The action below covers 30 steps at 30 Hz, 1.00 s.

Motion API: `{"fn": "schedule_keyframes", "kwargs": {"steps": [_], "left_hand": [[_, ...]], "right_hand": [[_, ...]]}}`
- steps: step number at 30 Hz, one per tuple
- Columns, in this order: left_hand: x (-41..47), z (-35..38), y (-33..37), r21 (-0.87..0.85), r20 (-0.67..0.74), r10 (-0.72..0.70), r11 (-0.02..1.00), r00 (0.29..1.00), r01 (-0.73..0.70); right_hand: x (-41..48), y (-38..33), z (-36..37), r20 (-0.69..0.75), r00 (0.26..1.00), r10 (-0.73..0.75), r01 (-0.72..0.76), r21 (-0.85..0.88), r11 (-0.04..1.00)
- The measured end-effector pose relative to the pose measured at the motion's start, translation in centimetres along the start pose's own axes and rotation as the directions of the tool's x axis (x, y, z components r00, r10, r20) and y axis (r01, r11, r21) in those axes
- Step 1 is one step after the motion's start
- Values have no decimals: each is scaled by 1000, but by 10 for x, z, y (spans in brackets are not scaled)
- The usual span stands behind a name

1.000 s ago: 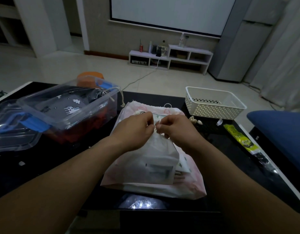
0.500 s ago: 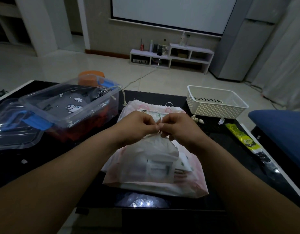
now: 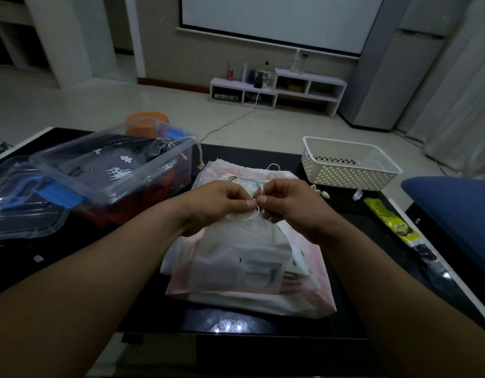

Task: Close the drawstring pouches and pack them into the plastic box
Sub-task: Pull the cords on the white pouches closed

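Both hands have drawn a little back toward the wearer since a second ago, and a loop of cord now shows between the fingertips where only gathered cloth showed before.

Head view: the left hand [image 3: 219,205] and right hand [image 3: 290,208] meet fingertip to fingertip, each pinching the pale drawstring [image 3: 252,216] at the bunched neck of a white pouch [image 3: 235,249]. That pouch lies on top of a stack in the middle of the dark surface [image 3: 372,268]. The step in hand appears to be closing it, probably cinching or tying the cord. The next move calls for pulling the cord snug, then lifting this pouch left into the clear plastic box [image 3: 154,175], which stands open just beside the stack.

By count:
- Two hands are in view, both at work on one cord.
- The stack seems to hold three pouches: the white one, a printed pouch [image 3: 298,261] under it, and a pink pouch [image 3: 320,290] at the bottom.
- One dark pouch [image 3: 110,166] with white animal figures is already in the box. Something red lies beneath it, and whether that is a pouch cannot be told.
- One box lid [image 3: 23,222] sits off to the left.
- One white basket [image 3: 344,177] and one yellow packet [image 3: 391,222] sit at the right.
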<state>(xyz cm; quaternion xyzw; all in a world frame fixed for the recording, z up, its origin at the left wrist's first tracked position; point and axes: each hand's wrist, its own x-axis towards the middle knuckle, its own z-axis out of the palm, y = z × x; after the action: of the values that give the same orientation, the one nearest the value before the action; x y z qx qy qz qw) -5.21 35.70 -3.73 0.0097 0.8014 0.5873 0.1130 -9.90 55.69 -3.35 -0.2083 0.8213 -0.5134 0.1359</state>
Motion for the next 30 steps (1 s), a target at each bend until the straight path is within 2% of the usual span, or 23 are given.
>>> {"fn": "schedule_keyframes", "kwargs": {"steps": [3, 7, 13, 24, 28, 30], "left_hand": [[0, -8, -3, -128, 81, -42, 990, 996, 52], [2, -4, -5, -134, 52, -39, 990, 998, 46], [5, 3, -7, -73, 21, -3, 997, 1000, 4], [3, 4, -8, 44, 3, -29, 999, 1000, 29], [6, 11, -9, 118, -70, 41, 992, 997, -32], [7, 17, -12, 214, -140, 111, 974, 984, -79]], "right_hand": [[1, 4, -2, 15, 1000, -3, 3, 21, 1000], [1, 5, -3, 49, 999, -22, 20, 22, 1000], [0, 4, -2, 49, 998, -47, 46, 15, 999], [1, 6, 4, 7, 998, -65, 65, -34, 997], [2, 5, 6, 0, 996, -85, 85, -121, 989], [3, 5, 9, -17, 994, -111, 107, -175, 979]]}}
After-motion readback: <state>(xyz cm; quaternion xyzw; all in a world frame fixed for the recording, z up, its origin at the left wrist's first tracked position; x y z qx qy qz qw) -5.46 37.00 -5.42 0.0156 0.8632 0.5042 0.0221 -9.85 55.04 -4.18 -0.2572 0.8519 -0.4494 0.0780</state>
